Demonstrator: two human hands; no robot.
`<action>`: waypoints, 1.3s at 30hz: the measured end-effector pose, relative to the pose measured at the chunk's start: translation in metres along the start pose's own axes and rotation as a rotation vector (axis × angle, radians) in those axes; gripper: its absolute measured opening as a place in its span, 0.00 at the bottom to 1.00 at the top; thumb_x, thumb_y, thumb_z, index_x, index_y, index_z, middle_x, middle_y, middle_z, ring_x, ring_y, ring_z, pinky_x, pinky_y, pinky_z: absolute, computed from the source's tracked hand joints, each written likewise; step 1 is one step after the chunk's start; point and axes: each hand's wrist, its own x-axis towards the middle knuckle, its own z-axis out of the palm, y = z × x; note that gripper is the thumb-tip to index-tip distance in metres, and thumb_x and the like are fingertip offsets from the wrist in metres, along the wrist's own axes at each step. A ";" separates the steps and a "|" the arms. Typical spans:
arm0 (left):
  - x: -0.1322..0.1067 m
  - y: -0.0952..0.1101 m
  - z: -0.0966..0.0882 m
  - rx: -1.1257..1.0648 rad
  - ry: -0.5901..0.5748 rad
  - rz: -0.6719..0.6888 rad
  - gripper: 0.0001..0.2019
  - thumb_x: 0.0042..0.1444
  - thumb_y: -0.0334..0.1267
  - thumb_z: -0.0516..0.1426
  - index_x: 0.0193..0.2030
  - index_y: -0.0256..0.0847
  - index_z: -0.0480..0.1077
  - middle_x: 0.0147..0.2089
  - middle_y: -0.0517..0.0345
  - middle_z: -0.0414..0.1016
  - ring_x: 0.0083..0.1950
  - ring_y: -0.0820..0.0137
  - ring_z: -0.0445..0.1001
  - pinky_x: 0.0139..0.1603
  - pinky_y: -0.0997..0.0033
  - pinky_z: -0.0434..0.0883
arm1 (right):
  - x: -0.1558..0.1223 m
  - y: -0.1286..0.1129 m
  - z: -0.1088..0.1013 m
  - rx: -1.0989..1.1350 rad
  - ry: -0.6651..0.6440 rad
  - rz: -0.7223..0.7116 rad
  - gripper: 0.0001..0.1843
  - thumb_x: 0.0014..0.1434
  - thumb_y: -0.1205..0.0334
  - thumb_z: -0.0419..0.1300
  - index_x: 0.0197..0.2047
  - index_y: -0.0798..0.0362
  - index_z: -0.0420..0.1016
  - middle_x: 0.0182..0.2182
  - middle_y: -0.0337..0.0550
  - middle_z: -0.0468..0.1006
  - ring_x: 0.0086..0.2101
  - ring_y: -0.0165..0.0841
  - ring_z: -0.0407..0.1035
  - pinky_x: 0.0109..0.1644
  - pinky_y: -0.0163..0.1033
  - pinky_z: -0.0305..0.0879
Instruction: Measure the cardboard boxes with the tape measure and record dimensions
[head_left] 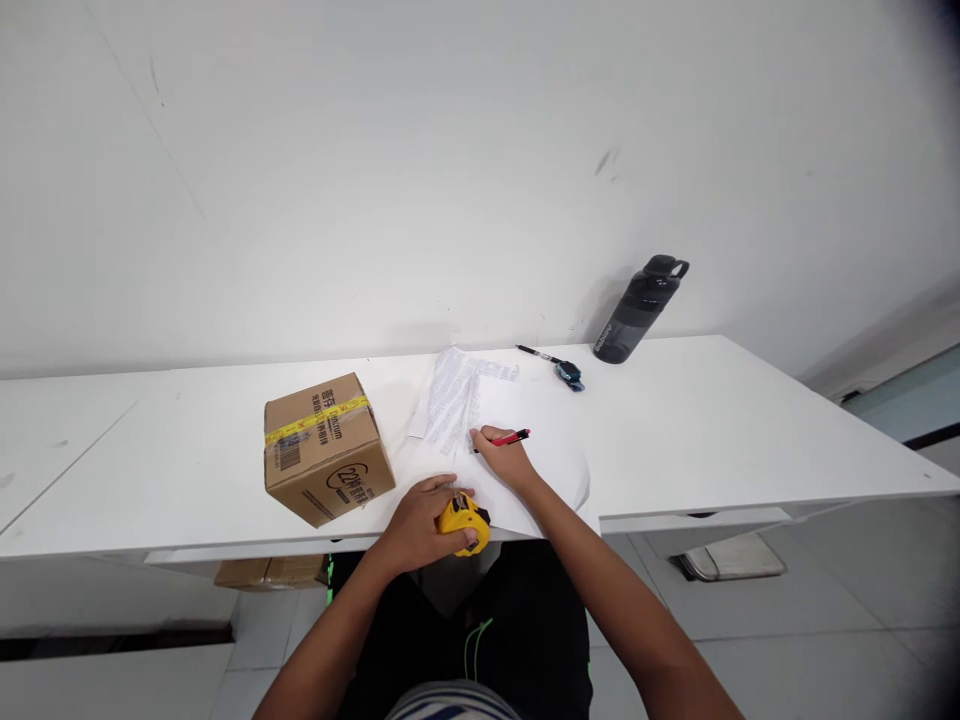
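While the left fingers [448, 544] clasp a tape measure [465, 518], the right fingers [489, 447] pinch a red pen [513, 438]

The left hand [416, 525] is gripping, its thumb [454, 544] pointing right; the right hand [506, 460] is pinching, farther forward. Both bare forearms [337, 620] are slanting inward from below. The right fingertips [484, 434] are probably bunching together, though showing small.

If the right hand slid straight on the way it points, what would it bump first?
Probably the printed sheets, just ahead of the right hand. They look fairly flat, so it might slide over them toward the wall, though depth is hard to judge.
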 end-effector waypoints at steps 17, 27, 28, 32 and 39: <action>-0.001 0.002 0.000 -0.020 0.009 -0.009 0.25 0.52 0.50 0.61 0.57 0.46 0.72 0.60 0.56 0.73 0.68 0.56 0.59 0.66 0.58 0.59 | 0.000 0.000 0.000 0.013 0.079 0.029 0.21 0.57 0.47 0.52 0.18 0.50 0.60 0.19 0.37 0.67 0.25 0.32 0.61 0.31 0.37 0.56; -0.001 0.003 -0.001 -0.014 0.012 -0.008 0.25 0.53 0.50 0.61 0.57 0.47 0.72 0.60 0.57 0.72 0.68 0.57 0.59 0.66 0.60 0.59 | 0.000 0.002 0.000 0.003 0.055 0.028 0.20 0.56 0.47 0.52 0.18 0.50 0.61 0.18 0.37 0.68 0.26 0.32 0.62 0.31 0.37 0.57; -0.001 0.003 -0.001 -0.014 0.013 -0.010 0.25 0.52 0.50 0.61 0.57 0.47 0.72 0.60 0.57 0.72 0.68 0.57 0.59 0.66 0.60 0.59 | 0.000 0.002 0.000 0.006 0.064 0.029 0.21 0.56 0.47 0.52 0.18 0.49 0.60 0.18 0.37 0.68 0.25 0.32 0.62 0.31 0.37 0.57; -0.001 0.004 -0.001 -0.013 0.014 -0.022 0.25 0.52 0.49 0.62 0.57 0.47 0.72 0.60 0.56 0.73 0.68 0.56 0.59 0.66 0.59 0.60 | -0.001 0.002 0.000 0.021 0.101 0.057 0.20 0.56 0.48 0.52 0.18 0.49 0.60 0.19 0.36 0.68 0.25 0.32 0.62 0.33 0.37 0.58; -0.002 0.006 -0.001 -0.019 0.018 -0.007 0.25 0.52 0.49 0.62 0.57 0.48 0.72 0.60 0.58 0.73 0.68 0.57 0.59 0.66 0.60 0.60 | 0.001 0.004 0.000 0.029 0.051 0.048 0.19 0.56 0.50 0.53 0.18 0.50 0.63 0.20 0.37 0.70 0.26 0.33 0.63 0.33 0.38 0.58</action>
